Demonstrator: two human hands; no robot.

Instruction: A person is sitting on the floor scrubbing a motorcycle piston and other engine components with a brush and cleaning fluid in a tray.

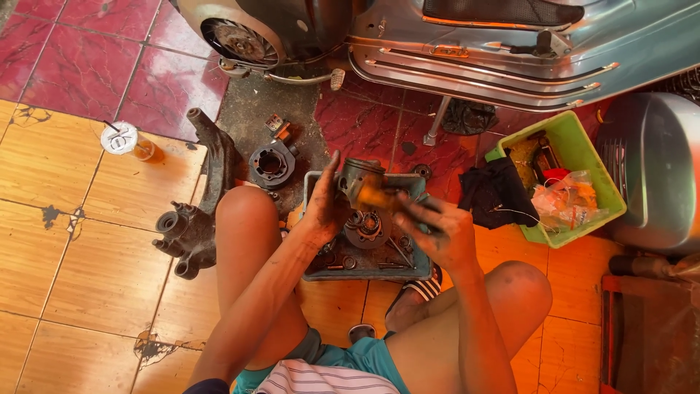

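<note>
I squat over a grey metal tray (419,271) of greasy engine parts. My left hand (323,208) grips a round metal piston (359,179) from the left and holds it above the tray. My right hand (436,232) presses a brownish piece of abrasive paper or cloth (380,197) against the piston's side. Both hands are black with grease. A bearing and gear part (367,226) lies in the tray just below the hands, with small bolts around it.
A dark engine casing (195,219) lies on the tiled floor at left, a cylinder block (272,164) beyond it. A silver scooter body (510,51) spans the top. A green bin (576,149) with rags and bags sits right, beside a black cloth (496,193). A drink cup (120,138) stands far left.
</note>
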